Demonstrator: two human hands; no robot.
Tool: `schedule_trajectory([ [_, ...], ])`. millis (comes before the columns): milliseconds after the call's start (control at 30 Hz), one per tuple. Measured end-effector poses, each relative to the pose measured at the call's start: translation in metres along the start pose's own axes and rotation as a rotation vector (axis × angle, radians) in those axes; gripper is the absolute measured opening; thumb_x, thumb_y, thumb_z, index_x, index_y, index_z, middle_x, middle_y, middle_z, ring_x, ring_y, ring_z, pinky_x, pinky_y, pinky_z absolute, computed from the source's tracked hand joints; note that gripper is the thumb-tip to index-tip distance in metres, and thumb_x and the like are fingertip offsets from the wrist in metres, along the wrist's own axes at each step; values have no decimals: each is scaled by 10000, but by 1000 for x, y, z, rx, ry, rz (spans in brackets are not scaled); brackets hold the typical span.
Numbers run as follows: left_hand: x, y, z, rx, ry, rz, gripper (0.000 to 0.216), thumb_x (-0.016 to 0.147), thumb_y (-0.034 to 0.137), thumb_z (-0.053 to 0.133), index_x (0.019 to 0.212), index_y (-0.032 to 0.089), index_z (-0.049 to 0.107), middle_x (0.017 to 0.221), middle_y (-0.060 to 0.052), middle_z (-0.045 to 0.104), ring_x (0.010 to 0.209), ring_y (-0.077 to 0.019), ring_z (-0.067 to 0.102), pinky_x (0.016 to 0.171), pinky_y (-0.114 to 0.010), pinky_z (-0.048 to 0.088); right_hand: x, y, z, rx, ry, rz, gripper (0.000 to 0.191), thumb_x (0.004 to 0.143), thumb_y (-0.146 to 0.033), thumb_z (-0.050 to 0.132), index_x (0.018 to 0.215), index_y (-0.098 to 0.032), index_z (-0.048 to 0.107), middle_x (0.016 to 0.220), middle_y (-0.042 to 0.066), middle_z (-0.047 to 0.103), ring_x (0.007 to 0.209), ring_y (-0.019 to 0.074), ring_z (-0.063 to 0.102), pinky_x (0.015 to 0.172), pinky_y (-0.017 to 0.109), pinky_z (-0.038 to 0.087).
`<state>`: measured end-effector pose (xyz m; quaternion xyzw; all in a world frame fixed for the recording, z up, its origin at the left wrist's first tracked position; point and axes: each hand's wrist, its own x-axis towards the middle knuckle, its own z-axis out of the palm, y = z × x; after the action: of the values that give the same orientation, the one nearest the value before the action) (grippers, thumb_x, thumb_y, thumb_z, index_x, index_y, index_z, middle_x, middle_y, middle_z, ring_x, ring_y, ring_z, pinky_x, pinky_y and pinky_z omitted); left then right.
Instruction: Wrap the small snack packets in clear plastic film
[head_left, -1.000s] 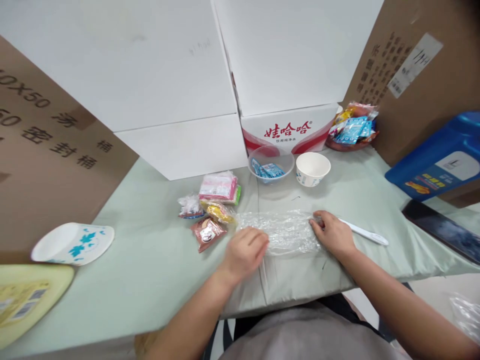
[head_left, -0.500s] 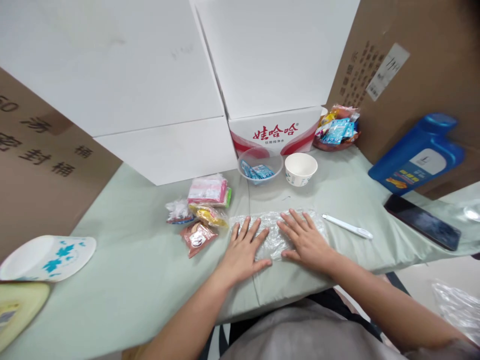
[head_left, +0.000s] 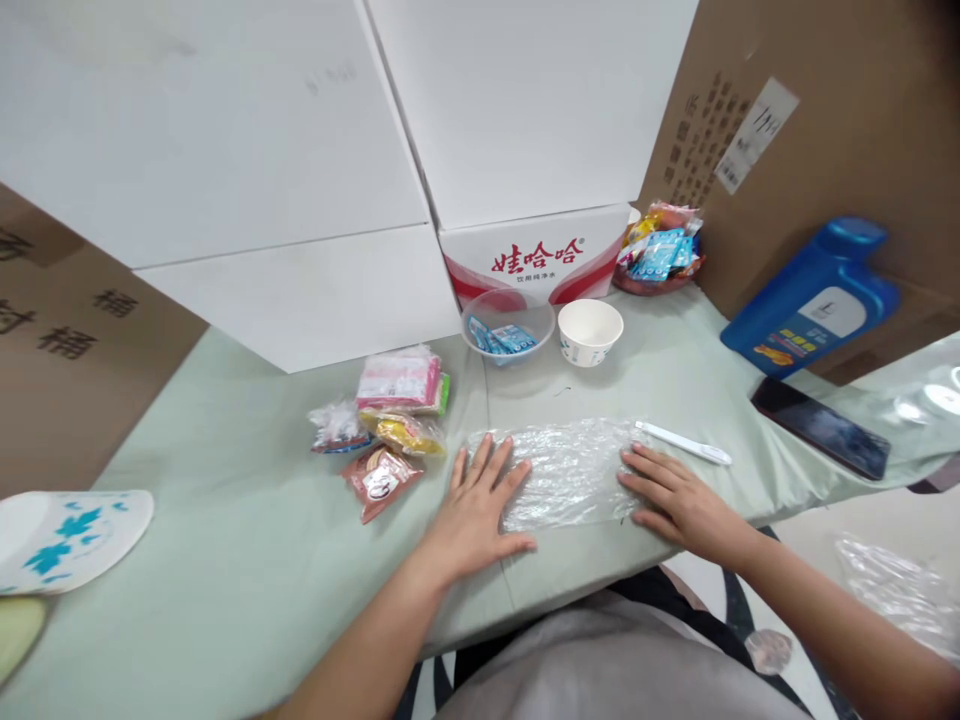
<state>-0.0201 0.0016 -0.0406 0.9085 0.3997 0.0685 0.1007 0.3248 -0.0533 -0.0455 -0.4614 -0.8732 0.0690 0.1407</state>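
Observation:
A crinkled clear plastic bag point(head_left: 570, 470) lies flat on the pale green table point(head_left: 247, 560) near its front edge. My left hand point(head_left: 472, 505) rests palm down on the bag's left end, fingers spread. At the bag's right end my right hand point(head_left: 675, 495) lies flat too, fingers stretched out. Neither hand holds anything. A white pen point(head_left: 684, 442) lies just beyond my right hand.
Several snack packets point(head_left: 382, 430) sit left of the bag. Behind it stand a clear bowl with blue sachets point(head_left: 508, 328), a white paper bowl point(head_left: 590, 330) and a red-printed carton point(head_left: 536, 262). A blue jug point(head_left: 814, 300), a phone point(head_left: 821, 427) and a paper plate point(head_left: 67, 535) lie around.
My hands went from closed at the bag's ends to flat on its middle, then slid apart to both ends, smoothing it. The view shifted right.

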Motion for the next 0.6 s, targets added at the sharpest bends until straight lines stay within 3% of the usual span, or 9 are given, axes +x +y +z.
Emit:
schedule_trajectory([
  [67, -1, 2, -7, -45, 10, 29, 827, 664, 581, 760, 1368, 257, 472, 1543, -117, 286, 1432, -408, 135, 1134, -614, 124, -9, 2, -4, 28, 70, 14, 295, 935, -290, 537, 1208, -247, 642, 1364, 82, 570, 1335, 273, 443, 1057, 481, 445],
  [133, -3, 3, -14, -123, -1, 68, 574, 661, 454, 793, 1157, 234, 604, 1416, -105, 439, 1368, -376, 276, 1114, -551, 244, -13, 3, -8, 57, 108, -5, 237, 924, -257, 555, 1127, -244, 677, 1298, 80, 620, 1300, 270, 487, 1032, 470, 474],
  [267, -3, 5, -28, -303, -73, 115, 108, 716, 191, 685, 791, 217, 612, 1024, -40, 596, 1076, -242, 517, 955, -389, 431, -13, 4, -14, 113, 103, -61, 224, 881, -308, 629, 1085, -240, 690, 1244, 80, 656, 1268, 278, 520, 1010, 467, 492],
  [367, -3, 2, -34, -383, -63, 129, 122, 730, 95, 569, 729, 213, 599, 947, -31, 610, 1015, -212, 547, 937, -361, 441, -11, 7, -16, 142, 92, -84, 200, 887, -273, 619, 1070, -251, 695, 1207, 65, 679, 1224, 257, 562, 995, 447, 503],
  [467, -5, -3, -38, -486, -31, 108, 131, 758, 102, 524, 747, 212, 594, 992, -42, 632, 1024, -208, 573, 926, -342, 456, -10, 9, -19, 159, 103, -84, 182, 895, -227, 590, 1038, -259, 698, 1191, 56, 687, 1216, 251, 568, 993, 451, 498],
  [600, -9, -9, -40, -604, -9, -54, 99, 852, 188, 478, 826, 207, 571, 939, -42, 667, 896, -184, 627, 790, -286, 496, -6, 6, -22, 230, 81, -73, 184, 888, -292, 598, 1048, -235, 669, 1176, 84, 681, 1198, 262, 571, 971, 454, 501],
])
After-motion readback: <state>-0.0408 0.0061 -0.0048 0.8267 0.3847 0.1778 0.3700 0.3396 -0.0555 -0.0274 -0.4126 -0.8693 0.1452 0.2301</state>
